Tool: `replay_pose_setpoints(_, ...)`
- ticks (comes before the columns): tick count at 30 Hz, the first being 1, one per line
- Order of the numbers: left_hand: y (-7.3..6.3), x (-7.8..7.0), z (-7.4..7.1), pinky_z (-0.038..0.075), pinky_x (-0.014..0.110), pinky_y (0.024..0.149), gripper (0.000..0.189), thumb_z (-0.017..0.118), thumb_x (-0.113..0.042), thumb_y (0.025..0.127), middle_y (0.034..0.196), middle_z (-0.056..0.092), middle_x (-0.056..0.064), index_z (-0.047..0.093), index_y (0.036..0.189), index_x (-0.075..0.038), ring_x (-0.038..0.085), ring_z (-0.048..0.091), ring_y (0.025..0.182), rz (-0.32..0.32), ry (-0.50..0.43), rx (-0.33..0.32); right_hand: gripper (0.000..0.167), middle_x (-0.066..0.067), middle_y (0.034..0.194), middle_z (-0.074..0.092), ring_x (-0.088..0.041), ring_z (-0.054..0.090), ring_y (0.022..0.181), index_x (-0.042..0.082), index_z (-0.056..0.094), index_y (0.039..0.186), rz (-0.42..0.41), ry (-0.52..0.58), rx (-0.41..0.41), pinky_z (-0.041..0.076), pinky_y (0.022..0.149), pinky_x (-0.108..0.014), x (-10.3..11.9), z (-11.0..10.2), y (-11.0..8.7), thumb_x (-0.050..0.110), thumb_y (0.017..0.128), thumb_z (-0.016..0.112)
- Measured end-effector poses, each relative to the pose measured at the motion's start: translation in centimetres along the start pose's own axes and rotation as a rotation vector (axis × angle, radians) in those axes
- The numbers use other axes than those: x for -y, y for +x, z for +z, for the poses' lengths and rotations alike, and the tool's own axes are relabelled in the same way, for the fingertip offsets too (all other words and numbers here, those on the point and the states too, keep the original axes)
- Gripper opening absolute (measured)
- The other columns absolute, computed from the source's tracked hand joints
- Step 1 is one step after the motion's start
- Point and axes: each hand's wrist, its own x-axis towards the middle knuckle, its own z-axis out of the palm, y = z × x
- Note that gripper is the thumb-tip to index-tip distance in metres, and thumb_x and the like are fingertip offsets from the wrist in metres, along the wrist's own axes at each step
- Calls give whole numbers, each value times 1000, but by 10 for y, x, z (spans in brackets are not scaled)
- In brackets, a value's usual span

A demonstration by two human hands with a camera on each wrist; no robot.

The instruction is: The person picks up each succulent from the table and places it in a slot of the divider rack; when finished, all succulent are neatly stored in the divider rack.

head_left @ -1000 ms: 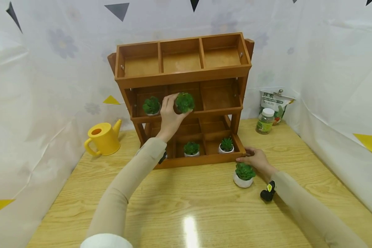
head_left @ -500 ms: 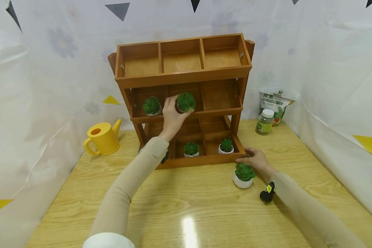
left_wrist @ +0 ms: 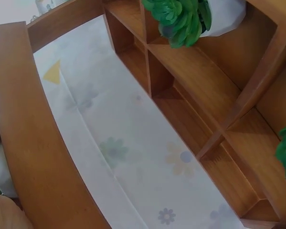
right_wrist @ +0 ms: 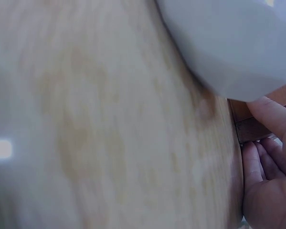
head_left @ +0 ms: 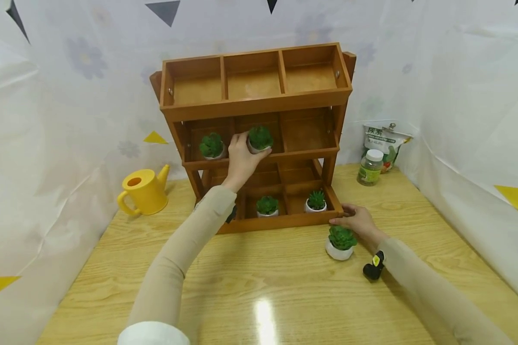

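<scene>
My left hand [head_left: 243, 160] holds a small potted succulent [head_left: 260, 138] by its white pot. The plant is at the middle tier of a wooden plant shelf [head_left: 254, 109], in front of the centre compartment. In the left wrist view, part of the hand [left_wrist: 6, 212] and the pot [left_wrist: 2, 167] show at the lower left edge. My right hand [head_left: 359, 223] grips the front right corner of the shelf's bottom tier. The right wrist view has its thumb and fingers around that wooden corner [right_wrist: 250, 128]. Close by that hand, another potted succulent [head_left: 340, 243] stands on the table.
A potted succulent [head_left: 212, 146] sits in the middle tier's left compartment. Two more, a rounded one [head_left: 267, 206] and a spiky one [head_left: 316, 201], sit in the bottom tier. A yellow watering can [head_left: 144, 192] stands left; a jar [head_left: 370, 167] and a bag [head_left: 384, 143] stand right.
The succulent in my left hand has shifted slightly right and turned more upright, so its white pot now shows. My right hand stays at the shelf corner.
</scene>
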Motion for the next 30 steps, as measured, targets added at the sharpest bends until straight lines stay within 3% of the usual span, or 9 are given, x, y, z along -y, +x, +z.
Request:
replay_pose_setpoints(9,2,-4,-2,46,45,98,62,78,-31,80,125,51,19,53,128,0,34,51,116,-46,0,36,89,-31,142,41,-40,47,127,-4,28,148,-7,-68,-33,52,86,-27,3,0,-3,33,82,76)
replay_pose_setpoints(24,6,-8,-3,47,45,97,60,76,-28,81,122,54,21,52,127,2,35,53,113,-69,37,38,91,-29,145,38,-39,46,128,-3,25,149,12,9,-17,52,85,-24,2,2,-1,30,82,77)
replay_pose_setpoints(30,7,-10,-4,48,45,98,69,76,-31,80,127,50,21,47,134,1,36,51,117,-121,42,62,92,-29,145,39,-39,46,128,-2,26,149,22,-13,-26,52,85,-25,1,1,-1,32,81,78)
